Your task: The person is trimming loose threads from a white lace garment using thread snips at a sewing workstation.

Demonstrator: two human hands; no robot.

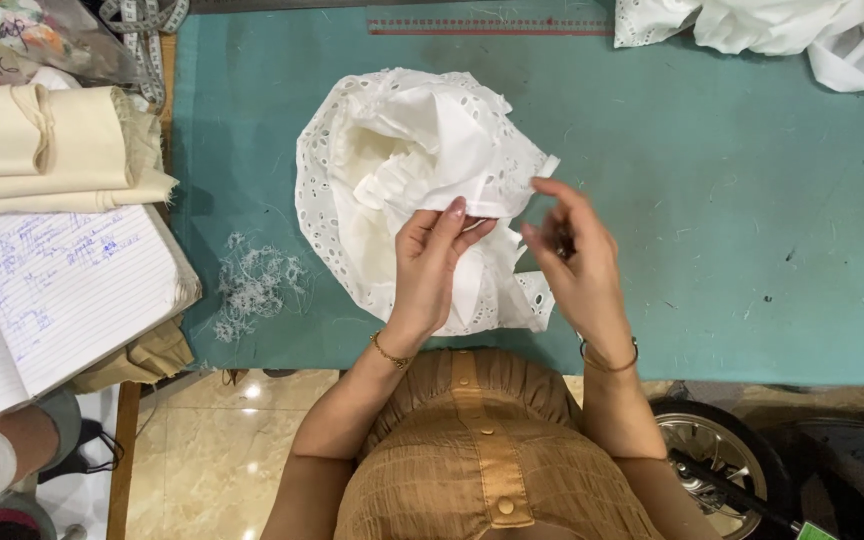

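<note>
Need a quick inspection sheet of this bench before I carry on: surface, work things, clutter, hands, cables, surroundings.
Surface: teal table, loose threads on it.
Work things: white eyelet garment, bunched, mid-table.
Clutter: thread pile; lined notebook; folded cream cloth; white fabric; ruler.
Hands: left hand pinches garment edge; right hand blurred, grip unclear.
Cables: nothing seen.
Surroundings: tiled floor; wheel under table.
</note>
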